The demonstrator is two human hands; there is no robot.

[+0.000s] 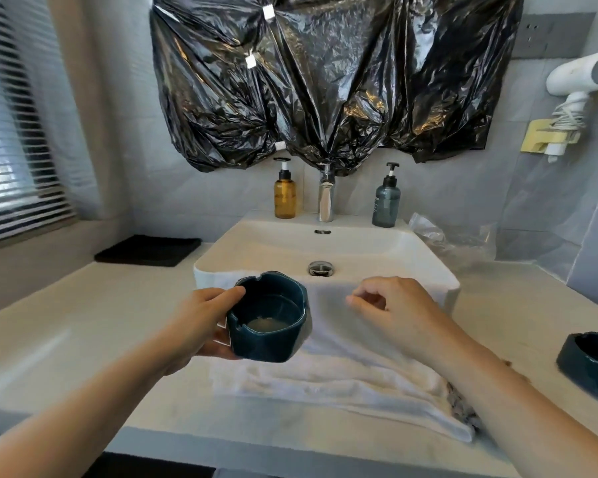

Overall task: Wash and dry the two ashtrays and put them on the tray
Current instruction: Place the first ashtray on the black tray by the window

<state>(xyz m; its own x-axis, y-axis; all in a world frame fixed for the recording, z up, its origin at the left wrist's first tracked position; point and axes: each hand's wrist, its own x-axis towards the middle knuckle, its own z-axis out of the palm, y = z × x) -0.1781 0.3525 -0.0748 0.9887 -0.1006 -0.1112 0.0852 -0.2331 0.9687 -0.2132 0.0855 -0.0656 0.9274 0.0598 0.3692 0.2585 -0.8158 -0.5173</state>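
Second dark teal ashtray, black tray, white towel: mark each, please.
Second dark teal ceramic ashtray (584,374): head view, front outer wall.
Flat black square tray (149,250): head view, top surface.
White cloth towel (325,384): head view, folded lower part.

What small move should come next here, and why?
Probably the right hand should drop and pinch the white towel just beneath it. The left hand holds one ashtray over that towel, the faucet shows no running water, and the right hand holds nothing. A pale patch inside the ashtray may be water, so drying seems due.
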